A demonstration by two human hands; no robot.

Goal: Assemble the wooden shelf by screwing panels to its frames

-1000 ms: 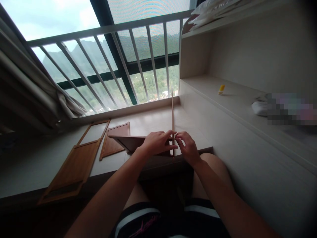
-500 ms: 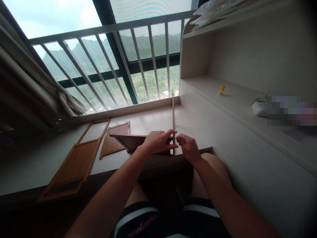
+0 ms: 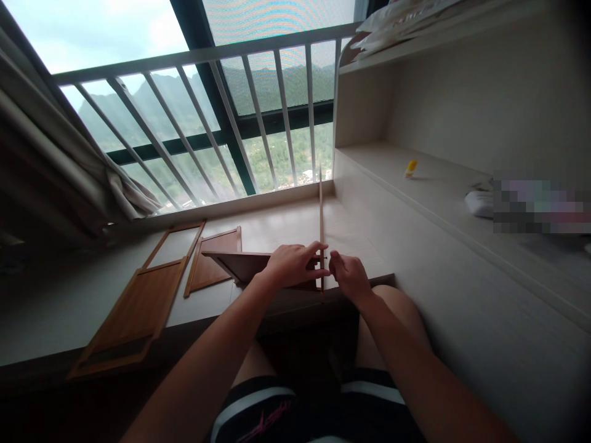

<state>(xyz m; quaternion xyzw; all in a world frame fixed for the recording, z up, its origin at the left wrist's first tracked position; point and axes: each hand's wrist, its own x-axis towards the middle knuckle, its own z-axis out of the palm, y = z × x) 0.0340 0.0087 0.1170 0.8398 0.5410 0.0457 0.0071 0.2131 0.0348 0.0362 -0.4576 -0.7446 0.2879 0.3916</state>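
Observation:
Two brown wooden panels meet at an angle above the sill. One upright panel [image 3: 321,215] shows nearly edge-on, and the other panel [image 3: 249,266] runs leftward from it, its face partly hidden by my arm. My left hand [image 3: 295,264] grips around their meeting point, with fingers on the upright panel's edge. A small dark screw-like pin [image 3: 325,257] sticks out on the right side of that edge. Just right of it is my right hand [image 3: 348,274], fingers curled and thumb raised, slightly apart from the pin. Whatever lies inside those curled fingers is hidden.
On the pale sill [image 3: 277,215] lie a wooden frame with a panel [image 3: 143,301] and a smaller wooden panel [image 3: 215,261]. A white railing [image 3: 258,117] stands behind. A yellow-capped small bottle [image 3: 410,169] is on the right-hand shelf [image 3: 383,160]. A curtain [image 3: 69,135] hangs left.
My right thumb and fingers have come off the pin and opened a little, leaving it visible. My left hand keeps its grip on the panels. The view has shifted slightly.

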